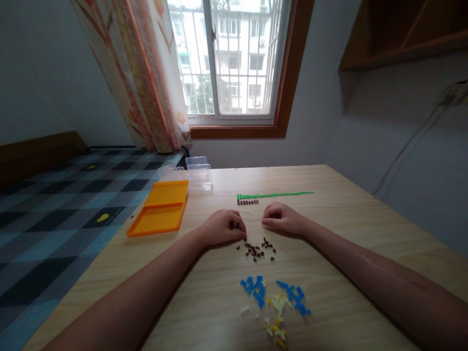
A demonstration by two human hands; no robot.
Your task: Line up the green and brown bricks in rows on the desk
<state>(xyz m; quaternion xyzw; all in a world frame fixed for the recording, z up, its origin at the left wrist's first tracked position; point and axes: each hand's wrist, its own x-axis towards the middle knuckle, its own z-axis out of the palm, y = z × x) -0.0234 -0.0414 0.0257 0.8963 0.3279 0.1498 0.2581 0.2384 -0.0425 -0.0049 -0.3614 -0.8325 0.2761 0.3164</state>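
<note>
A loose pile of small brown bricks lies in the middle of the wooden table. My left hand rests at the pile's upper left edge, thumb and fingers pinched together at a brown piece; whether the piece is gripped is hard to make out. Just right of and beyond the pile, my right hand is curled with its fingertips closed near the table; anything inside is hidden. Past both hands runs a long row of green bricks, with a shorter row of brown bricks along its near side.
Blue bricks and yellow and cream bricks lie scattered nearest me. An open orange case sits at the left table edge, with clear plastic boxes behind it. A checked bed adjoins the left side.
</note>
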